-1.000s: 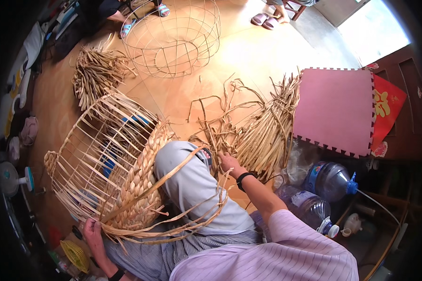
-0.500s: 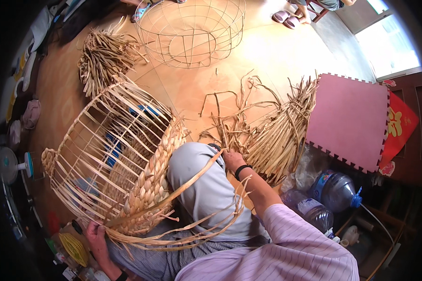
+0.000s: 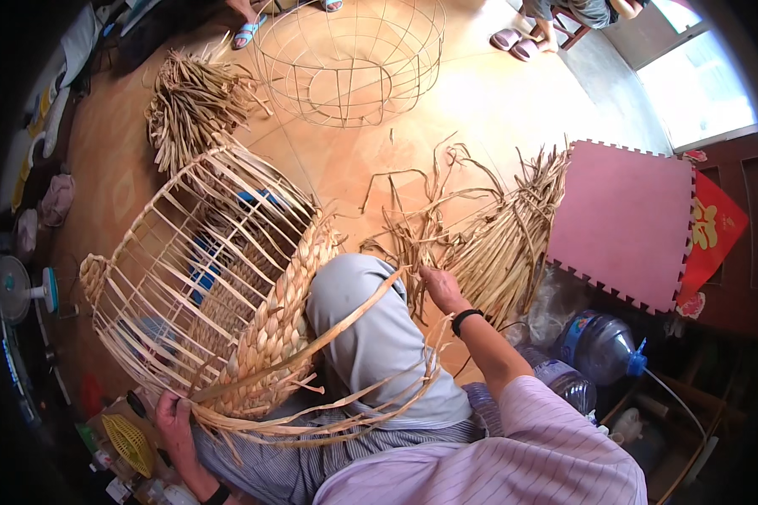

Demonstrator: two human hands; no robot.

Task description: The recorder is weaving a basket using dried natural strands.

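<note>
A half-woven basket (image 3: 282, 332) of pale plant fibre lies tilted on its side against my left leg, with a braided band and open, widely spaced ribs. My left hand (image 3: 175, 429) is closed at its near lower edge, where long loose strips gather. One flat strip (image 3: 345, 324) rises from there across my grey-covered knee, its end free. Several more strips loop over my lap. My right hand (image 3: 443, 288) reaches beyond the knee to tangled dried stalks (image 3: 417, 240), fingers pinched together at them. The fingertips are partly hidden among the stalks.
A bundle of straight stalks (image 3: 509, 236) lies right of my hand, beside a pink foam mat (image 3: 623, 223). Large plastic bottles (image 3: 602, 345) stand near my right arm. Ahead are a wire frame (image 3: 349, 63) and another stalk bundle (image 3: 198, 105). Other people's feet show at the top.
My right hand has moved a little to the right, away from the knee and closer to the stalks. My left hand stays at the basket's edge. The view has shifted slightly.
</note>
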